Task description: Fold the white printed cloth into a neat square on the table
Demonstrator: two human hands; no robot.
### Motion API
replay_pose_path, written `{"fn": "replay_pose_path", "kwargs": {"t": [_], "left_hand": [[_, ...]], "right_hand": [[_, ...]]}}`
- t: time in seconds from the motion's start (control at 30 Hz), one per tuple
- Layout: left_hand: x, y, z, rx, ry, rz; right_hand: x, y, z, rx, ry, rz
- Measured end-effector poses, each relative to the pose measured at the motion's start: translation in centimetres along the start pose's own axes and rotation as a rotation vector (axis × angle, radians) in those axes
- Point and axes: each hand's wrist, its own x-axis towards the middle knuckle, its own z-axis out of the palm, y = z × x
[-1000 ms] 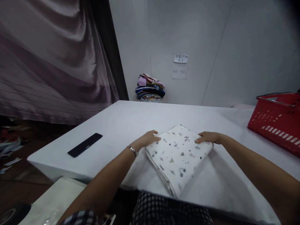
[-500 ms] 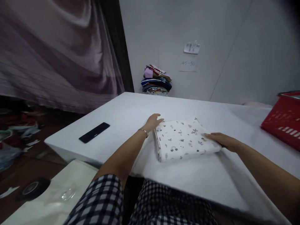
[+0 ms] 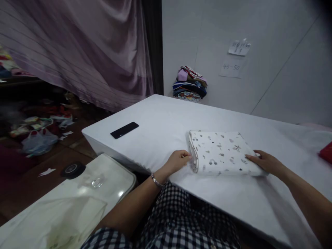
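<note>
A folded white cloth (image 3: 220,154) printed with small leaf and rainbow shapes lies flat on the white table, its layered edge facing left. At that edge, my left hand (image 3: 178,160) has its fingers curled together on the layers near the front corner. My right hand (image 3: 267,163) grips the opposite end, thumb on top and the other fingers partly hidden behind the cloth.
A black phone (image 3: 125,130) lies on the table's left part. Folded clothes (image 3: 190,84) are stacked by the wall. A red basket (image 3: 326,152) shows at the right edge. Left of me stands a pale cabinet-like surface (image 3: 114,169) with a clear plastic bag.
The cloth has turned so its front edge lies nearly parallel to the table's front. My left hand has come from the far left corner down to the near left edge; the view swung right-to-left, shifting the basket outward.
</note>
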Motion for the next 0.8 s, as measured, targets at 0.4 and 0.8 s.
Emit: {"fn": "replay_pose_path", "kwargs": {"t": [0.4,0.8], "left_hand": [[-2.9,-0.7,3.4,0.134,0.243,0.194],[-4.4,-0.3,3.9,0.252,0.179,0.343]], "right_hand": [[-8.9,-13.7,5.6,0.317,0.061,-0.742],[-9.0,-17.2,7.5,0.147,-0.102,-0.595]]}}
